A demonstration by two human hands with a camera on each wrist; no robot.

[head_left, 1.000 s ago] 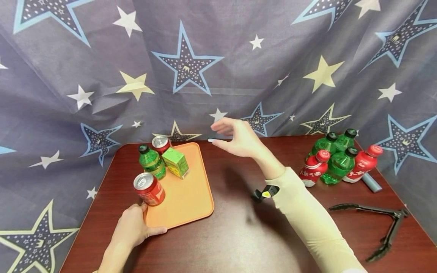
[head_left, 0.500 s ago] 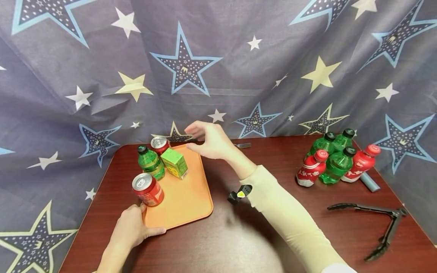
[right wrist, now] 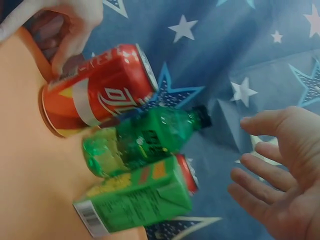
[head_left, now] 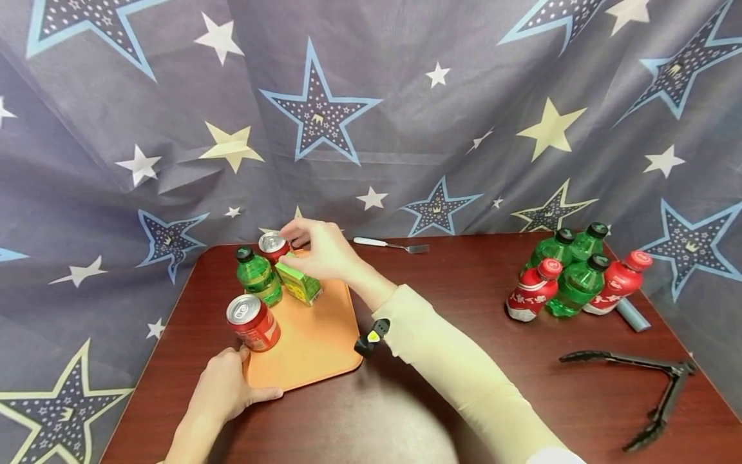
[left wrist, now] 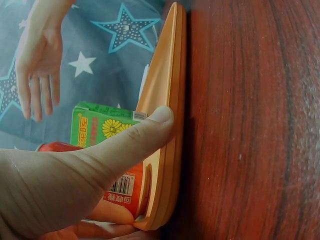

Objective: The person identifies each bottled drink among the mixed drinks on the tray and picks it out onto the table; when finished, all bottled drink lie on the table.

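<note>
At the near left corner of an orange tray (head_left: 319,341), my left hand (head_left: 217,390) grips the rim, its thumb along the front edge in the left wrist view. On the tray stand a red soda can (head_left: 257,328), a green-labelled bottle (head_left: 259,278) with a black cap, a green drink carton (head_left: 298,285) and a second red can (head_left: 270,243) behind. My right hand (head_left: 324,251) hovers over the carton and rear can, partly covering both. In the right wrist view its fingers (right wrist: 265,172) are spread, apart from the drinks, holding nothing.
A white-handled fork (head_left: 394,245) lies at the table's back edge. To the right, several green bottles (head_left: 580,283) and red bottles (head_left: 530,293) stand grouped beside a grey-blue cylinder (head_left: 633,316). Black tongs (head_left: 655,374) lie spread near the right edge. A star-patterned curtain (head_left: 406,116) hangs behind.
My right hand has moved left from beyond the tray to above the carton and rear can, uncovering the fork. The left hand and the drinks on the tray stay put.
</note>
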